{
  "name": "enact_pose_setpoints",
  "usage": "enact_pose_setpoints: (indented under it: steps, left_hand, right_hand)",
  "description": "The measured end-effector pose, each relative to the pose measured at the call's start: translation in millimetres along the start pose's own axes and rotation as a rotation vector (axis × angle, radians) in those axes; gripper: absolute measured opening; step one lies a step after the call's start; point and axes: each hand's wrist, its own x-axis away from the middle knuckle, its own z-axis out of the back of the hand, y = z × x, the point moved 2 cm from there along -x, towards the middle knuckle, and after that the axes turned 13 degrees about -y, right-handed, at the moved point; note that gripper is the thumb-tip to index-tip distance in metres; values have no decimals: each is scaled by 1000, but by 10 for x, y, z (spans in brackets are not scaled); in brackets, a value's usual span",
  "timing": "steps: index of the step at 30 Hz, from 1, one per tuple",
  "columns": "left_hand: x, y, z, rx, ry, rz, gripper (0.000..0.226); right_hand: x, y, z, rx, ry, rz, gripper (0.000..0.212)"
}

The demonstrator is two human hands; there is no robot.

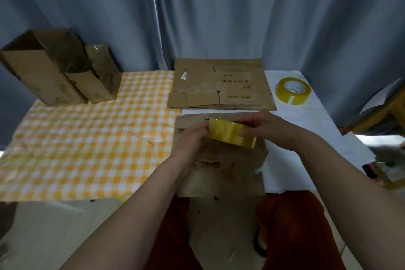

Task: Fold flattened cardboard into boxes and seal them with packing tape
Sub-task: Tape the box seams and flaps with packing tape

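A yellow tape roll (228,132) is held over a brown cardboard box (221,173) that stands at the table's near edge in front of me. My right hand (269,127) grips the roll, its fingers curled over the top and its thumb on the near face. My left hand (192,138) touches the roll's left end with its fingertips; how they hold it is hidden. A stack of flattened cardboard (221,85) lies behind the box. A second yellow tape roll (293,90) sits on the white cloth at the right.
Two folded cardboard boxes (59,68) stand at the back left on the yellow checked cloth (87,138). A grey curtain hangs behind the table. Wooden furniture (381,114) juts in at the right edge.
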Motion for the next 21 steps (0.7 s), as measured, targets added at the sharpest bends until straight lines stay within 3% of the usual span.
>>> enact_pose_setpoints:
  steps: [3, 5, 8, 13, 17, 21]
  left_hand:
    - [32, -7, 9, 114, 32, -23, 30]
    - [44, -24, 12, 8, 112, -52, 32]
    - [36, 24, 2, -89, 280, -126, 10]
    - [-80, 25, 158, 42, 415, -36, 18]
    - [-188, -27, 252, 303, 414, 37, 25]
    - [-257, -78, 381, 306, 453, 95, 29]
  right_hand:
    - [-11, -20, -16, 35, -15, -8, 37]
    - [-18, -48, -20, 54, -21, -24, 36]
    - [-50, -75, -32, 100, -19, -46, 38]
    - [-214, 168, -140, 435, 193, -83, 86]
    - [-412, 374, -237, 181, 544, -36, 54]
    - [-568, 336, -353, 114, 612, -24, 39]
